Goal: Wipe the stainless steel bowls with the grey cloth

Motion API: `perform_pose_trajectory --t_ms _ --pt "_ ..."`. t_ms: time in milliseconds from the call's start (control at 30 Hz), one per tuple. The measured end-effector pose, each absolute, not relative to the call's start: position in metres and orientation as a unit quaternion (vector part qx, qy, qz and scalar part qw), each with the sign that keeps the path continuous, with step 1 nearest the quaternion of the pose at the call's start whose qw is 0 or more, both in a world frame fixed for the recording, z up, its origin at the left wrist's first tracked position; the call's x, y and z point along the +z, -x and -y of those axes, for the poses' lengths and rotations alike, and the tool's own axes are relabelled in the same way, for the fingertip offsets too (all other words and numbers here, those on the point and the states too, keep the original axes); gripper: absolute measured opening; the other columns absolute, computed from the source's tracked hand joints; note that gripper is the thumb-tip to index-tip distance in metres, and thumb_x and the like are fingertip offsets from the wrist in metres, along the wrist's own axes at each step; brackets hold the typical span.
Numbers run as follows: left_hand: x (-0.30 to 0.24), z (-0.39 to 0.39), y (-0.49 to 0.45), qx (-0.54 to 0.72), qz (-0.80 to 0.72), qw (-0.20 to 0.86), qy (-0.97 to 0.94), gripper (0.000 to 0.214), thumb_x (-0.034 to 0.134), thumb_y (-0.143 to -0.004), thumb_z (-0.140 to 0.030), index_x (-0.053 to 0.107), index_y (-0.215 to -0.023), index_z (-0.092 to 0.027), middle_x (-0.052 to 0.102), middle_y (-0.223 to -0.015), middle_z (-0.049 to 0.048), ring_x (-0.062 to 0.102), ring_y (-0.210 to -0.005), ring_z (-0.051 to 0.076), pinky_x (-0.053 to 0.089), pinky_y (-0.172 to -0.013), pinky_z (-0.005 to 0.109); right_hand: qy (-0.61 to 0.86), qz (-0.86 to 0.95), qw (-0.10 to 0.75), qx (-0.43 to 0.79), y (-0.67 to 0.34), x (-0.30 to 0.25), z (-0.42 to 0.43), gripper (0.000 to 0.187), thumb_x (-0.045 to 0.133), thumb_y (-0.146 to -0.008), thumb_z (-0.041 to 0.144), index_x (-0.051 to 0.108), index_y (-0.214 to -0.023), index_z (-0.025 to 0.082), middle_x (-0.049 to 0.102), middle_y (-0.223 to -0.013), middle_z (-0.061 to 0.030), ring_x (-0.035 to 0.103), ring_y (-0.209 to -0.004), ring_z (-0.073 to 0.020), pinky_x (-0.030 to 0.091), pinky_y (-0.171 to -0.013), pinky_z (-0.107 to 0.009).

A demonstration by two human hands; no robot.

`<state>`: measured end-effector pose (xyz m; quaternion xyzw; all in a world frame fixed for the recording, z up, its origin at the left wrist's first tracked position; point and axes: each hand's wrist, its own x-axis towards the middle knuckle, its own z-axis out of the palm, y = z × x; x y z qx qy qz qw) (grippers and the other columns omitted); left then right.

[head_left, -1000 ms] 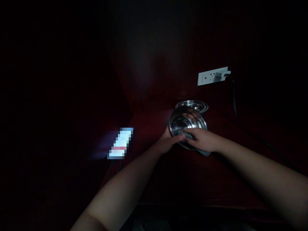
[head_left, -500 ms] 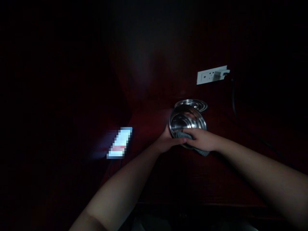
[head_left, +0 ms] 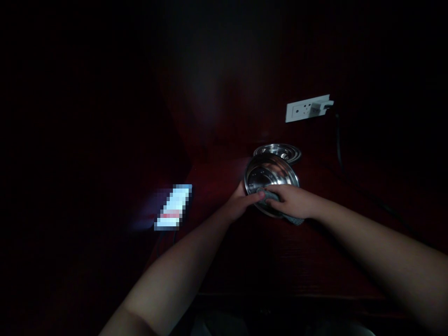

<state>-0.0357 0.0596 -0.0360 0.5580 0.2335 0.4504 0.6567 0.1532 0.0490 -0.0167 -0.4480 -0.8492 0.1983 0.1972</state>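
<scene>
In a dim scene a shiny steel bowl [head_left: 271,175] is tilted toward me above a dark red wooden table [head_left: 280,261]. My left hand [head_left: 241,205] grips the bowl's near left rim, fingers wrapped round it. My right hand [head_left: 292,201] presses a grey cloth [head_left: 296,220] against the bowl's near rim, with the fingers closed on the cloth. A second steel dish [head_left: 278,150] lies flat just behind the bowl.
A lit phone screen [head_left: 173,206] lies on the table to the left, with a cable at its near end. On the wall behind, a white socket strip [head_left: 303,109] holds a white plug [head_left: 324,105], and a dark cord [head_left: 341,154] drops from it. The surroundings are black.
The bowl and both hands have shifted slightly left and up. The cloth hand stays on the near rim, and the grips are unchanged.
</scene>
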Motion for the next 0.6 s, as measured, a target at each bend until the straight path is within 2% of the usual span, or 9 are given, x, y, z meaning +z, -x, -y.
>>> perform_pose_trajectory --t_ms 200,367,600 --pt "-0.0343 -0.0588 0.0366 0.434 -0.22 0.659 -0.574 0.087 0.085 -0.06 -0.037 0.045 -0.134 -0.018 0.059 -0.129 0.0164 0.053 -0.122 0.034 0.039 -0.104 0.049 0.44 0.85 0.215 0.193 -0.1536 -0.0179 -0.0506 0.021 0.051 -0.086 0.03 0.063 -0.096 0.016 0.069 -0.09 -0.0096 0.061 -0.079 -0.0201 0.048 -0.075 -0.035" --pt "-0.0318 -0.0586 0.037 0.428 -0.212 0.64 -0.602 0.092 0.088 -0.056 -0.029 0.043 -0.136 -0.019 0.061 -0.124 0.0156 0.056 -0.12 0.033 0.041 -0.103 0.048 0.418 0.855 0.224 0.209 -0.1523 -0.0177 -0.0488 0.022 0.051 -0.086 0.03 0.064 -0.097 0.016 0.069 -0.092 -0.0093 0.062 -0.081 -0.0206 0.046 -0.075 -0.035" --pt "-0.0302 -0.0587 0.035 0.433 -0.199 0.641 -0.601 0.074 0.086 -0.059 -0.025 0.051 -0.123 -0.016 0.063 -0.118 0.014 0.058 -0.115 0.031 0.042 -0.101 0.047 0.376 0.868 0.214 0.244 -0.1499 -0.0176 -0.0446 0.018 0.051 -0.086 0.025 0.062 -0.096 0.016 0.068 -0.088 -0.0074 0.061 -0.079 -0.0188 0.048 -0.074 -0.034"
